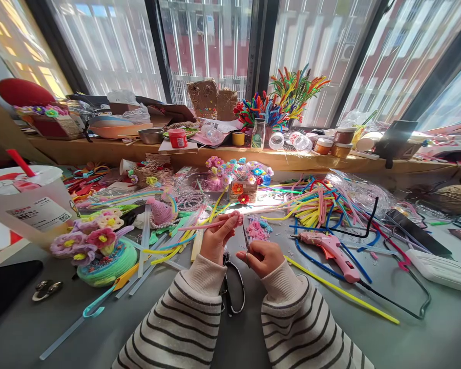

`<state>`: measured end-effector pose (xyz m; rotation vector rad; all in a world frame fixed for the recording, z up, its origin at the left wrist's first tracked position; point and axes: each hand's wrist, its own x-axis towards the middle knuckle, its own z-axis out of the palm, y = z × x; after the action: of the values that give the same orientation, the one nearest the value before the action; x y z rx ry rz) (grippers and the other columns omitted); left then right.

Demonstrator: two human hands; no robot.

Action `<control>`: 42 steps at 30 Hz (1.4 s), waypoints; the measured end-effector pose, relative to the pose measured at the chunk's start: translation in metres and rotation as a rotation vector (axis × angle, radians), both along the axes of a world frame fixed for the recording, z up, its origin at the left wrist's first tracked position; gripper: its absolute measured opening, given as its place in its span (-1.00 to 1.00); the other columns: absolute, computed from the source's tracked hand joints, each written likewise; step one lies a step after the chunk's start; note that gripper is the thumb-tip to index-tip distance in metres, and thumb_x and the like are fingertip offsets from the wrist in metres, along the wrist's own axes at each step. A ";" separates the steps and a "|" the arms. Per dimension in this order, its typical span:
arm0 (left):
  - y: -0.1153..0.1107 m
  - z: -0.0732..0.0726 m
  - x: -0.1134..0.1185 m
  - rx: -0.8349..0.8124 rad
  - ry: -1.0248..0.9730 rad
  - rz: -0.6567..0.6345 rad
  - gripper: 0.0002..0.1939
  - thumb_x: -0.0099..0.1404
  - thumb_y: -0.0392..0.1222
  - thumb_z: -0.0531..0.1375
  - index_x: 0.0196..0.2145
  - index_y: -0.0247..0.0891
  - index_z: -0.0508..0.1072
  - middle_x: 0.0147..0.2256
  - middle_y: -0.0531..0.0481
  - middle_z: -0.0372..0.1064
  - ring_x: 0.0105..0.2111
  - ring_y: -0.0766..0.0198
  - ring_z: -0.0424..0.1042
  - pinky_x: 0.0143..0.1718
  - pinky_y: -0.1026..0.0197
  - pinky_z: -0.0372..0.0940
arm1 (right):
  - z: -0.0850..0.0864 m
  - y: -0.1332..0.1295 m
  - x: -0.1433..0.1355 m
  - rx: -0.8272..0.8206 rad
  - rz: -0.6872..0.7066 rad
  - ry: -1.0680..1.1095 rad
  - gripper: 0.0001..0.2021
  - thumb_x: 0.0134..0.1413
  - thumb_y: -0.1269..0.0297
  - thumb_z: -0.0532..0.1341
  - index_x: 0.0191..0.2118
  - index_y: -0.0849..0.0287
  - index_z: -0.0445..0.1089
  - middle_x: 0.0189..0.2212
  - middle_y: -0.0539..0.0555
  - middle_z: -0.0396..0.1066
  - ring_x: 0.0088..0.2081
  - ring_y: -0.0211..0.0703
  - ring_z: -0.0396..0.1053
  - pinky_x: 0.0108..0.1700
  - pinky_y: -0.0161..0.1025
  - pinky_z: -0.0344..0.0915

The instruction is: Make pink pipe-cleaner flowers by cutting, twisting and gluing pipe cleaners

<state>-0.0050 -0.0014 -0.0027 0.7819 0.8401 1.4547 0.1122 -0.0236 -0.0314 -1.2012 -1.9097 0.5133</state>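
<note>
My left hand [218, 240] is closed around a pink pipe cleaner [205, 225], whose straight end sticks out to the left. A curled pink tip shows above its fingertips. Close beside it, my right hand [264, 257] grips a slim dark metal tool [246, 237] that looks like tweezers. The tool points up toward the pink tip; whether they touch is unclear. Black-handled pliers or scissors [236, 289] lie on the table below, between the wrists. Just behind the right hand is a small pile of pink and blue fuzzy clippings [258, 228].
A pink glue gun [333, 251] with a cord lies at right, beside a yellow pipe cleaner [346, 292]. Many coloured pipe cleaners [318, 205] are heaped behind. At left stand a drink cup [34, 205] and a green pot [109, 264] of fuzzy flowers. A crowded windowsill [211, 158] runs behind.
</note>
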 end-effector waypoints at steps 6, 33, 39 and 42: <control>0.001 0.001 0.000 -0.012 -0.019 0.028 -0.82 -0.13 -0.25 0.22 -0.46 -0.28 0.41 -0.49 0.07 0.36 -0.50 0.49 0.28 -0.58 0.49 0.10 | -0.003 0.002 0.002 0.047 0.012 0.001 -0.60 -0.13 0.12 0.07 -0.80 0.20 0.03 -0.79 -0.09 0.04 -0.69 -0.40 -0.03 -0.61 -0.40 -0.08; 0.001 -0.003 0.004 0.027 -0.053 -0.008 -0.87 -0.12 -0.22 0.22 -0.55 -0.31 0.35 -0.64 0.16 0.18 -0.66 0.56 0.15 -0.66 0.47 0.05 | -0.005 0.001 -0.017 -0.106 -0.014 0.032 -0.41 -0.10 -0.17 -0.26 -0.62 0.22 0.24 -0.75 -0.04 0.11 -0.66 -0.33 0.09 -0.58 -0.38 -0.02; 0.003 -0.006 0.003 -0.007 -0.123 -0.078 -0.87 -0.12 -0.24 0.22 -0.56 -0.31 0.34 -0.65 0.16 0.19 -0.66 0.54 0.18 -0.66 0.46 0.09 | -0.007 0.003 -0.018 -0.102 -0.055 0.107 -0.44 -0.12 -0.18 -0.22 -0.68 0.19 0.21 -0.80 -0.05 0.08 -0.71 -0.33 0.07 -0.62 -0.37 -0.02; 0.001 -0.004 0.003 -0.038 -0.131 -0.090 -0.85 -0.14 -0.26 0.23 -0.55 -0.30 0.33 -0.66 0.15 0.19 -0.66 0.52 0.20 -0.67 0.46 0.09 | -0.008 0.004 -0.021 -0.105 -0.037 0.166 -0.44 -0.12 -0.18 -0.23 -0.66 0.18 0.21 -0.79 -0.04 0.11 -0.70 -0.32 0.09 -0.61 -0.36 0.01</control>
<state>-0.0022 0.0000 -0.0070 0.6800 0.7222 1.3899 0.0914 -0.0201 -0.0394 -1.2189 -1.7352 0.6796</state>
